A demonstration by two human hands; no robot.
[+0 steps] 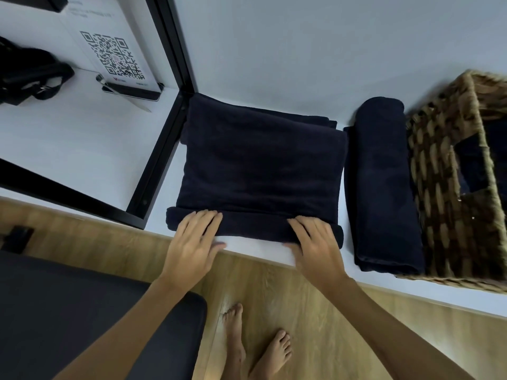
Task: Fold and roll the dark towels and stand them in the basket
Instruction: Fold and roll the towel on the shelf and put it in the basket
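A dark folded towel [260, 163] lies flat on the white table [274, 64] at the centre of the view. Its near edge is turned into a short roll [255, 226] whose long axis runs 9 to 3 o'clock, along the table's front edge, while the unrolled part stretches away toward 12 o'clock. The left hand [192, 242] rests on the roll's 9 o'clock end, fingers spread and laid flat over it, thumb on the table just in front. The right hand [315, 245] presses the 3 o'clock end the same way, fingers spread and flat.

At 3 o'clock from this towel, just beside it, lies a rolled towel [381, 185], its long axis pointing 12 to 6 o'clock. It touches the woven basket [439, 193] further toward 3 o'clock; dark cloth shows through the basket's handle cut-out.

At 10 o'clock, behind a black frame [167, 127], stands a QR code sign [112, 56]; its small print is too blurred to read.
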